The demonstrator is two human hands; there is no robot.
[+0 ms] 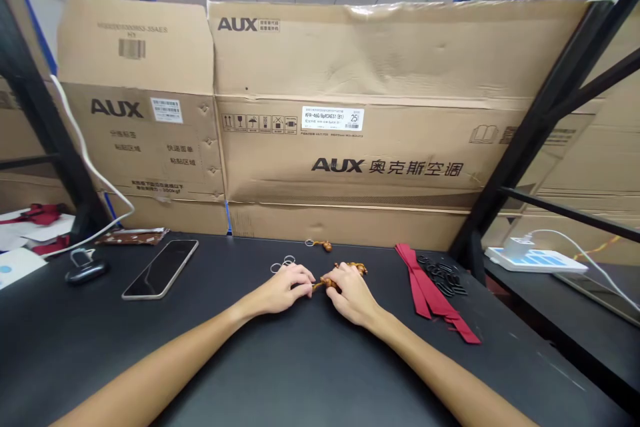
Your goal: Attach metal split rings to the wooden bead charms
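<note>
My left hand [285, 288] and my right hand [353, 295] meet at the middle of the black table top [320, 373]. Between them is a wooden bead charm [350, 269] on a tan cord [317, 286]. My right fingers close on its beads, and my left fingertips pinch the cord. Just beyond my left hand lie several small metal rings [283, 264]. A second wooden charm [326, 247] with a metal ring rests farther back. To my right lie a dark red fabric strip [429, 290] and a heap of black plastic buckles [443, 275].
A smartphone [160, 269] and a black key fob [86, 269] lie at the left, near papers and red cloth [40, 215]. Large flattened AUX cardboard boxes [390, 113] stand behind the table. A white power strip [535, 259] sits on a separate surface at the right, beyond a dark rack upright [530, 127].
</note>
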